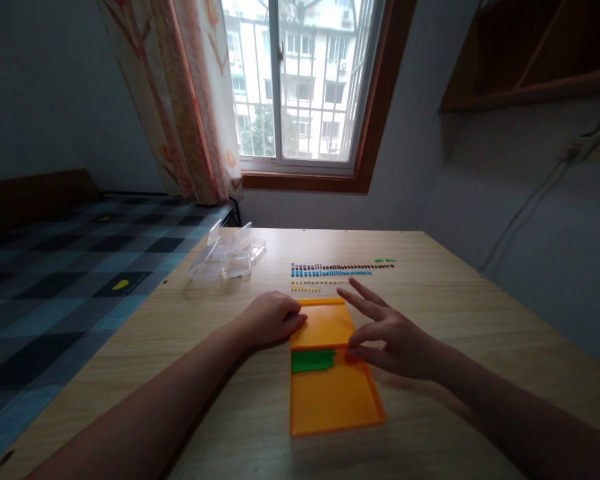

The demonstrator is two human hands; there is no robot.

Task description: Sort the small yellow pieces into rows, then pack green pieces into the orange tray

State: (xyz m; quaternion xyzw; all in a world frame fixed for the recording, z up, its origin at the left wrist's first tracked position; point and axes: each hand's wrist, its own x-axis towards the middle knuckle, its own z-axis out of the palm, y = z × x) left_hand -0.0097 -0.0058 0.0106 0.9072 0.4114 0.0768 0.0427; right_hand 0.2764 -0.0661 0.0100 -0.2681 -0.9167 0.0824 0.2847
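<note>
An orange tray lies on the table before me, split by a crosswise ridge into an upper and a lower part. Several green strips rest side by side against the ridge at the lower part's left. My left hand is closed on the tray's upper left edge, its thumb over the rim. Over the right edge, my right hand pinches thumb and index finger together near the ridge, with other fingers stretched out. A reddish patch shows at those fingertips; I cannot make out what they hold.
Beyond the tray run rows of small brown pieces, blue pieces and yellow pieces. A few green pieces lie at the far right. Clear plastic boxes stand at the back left, near a checked bed.
</note>
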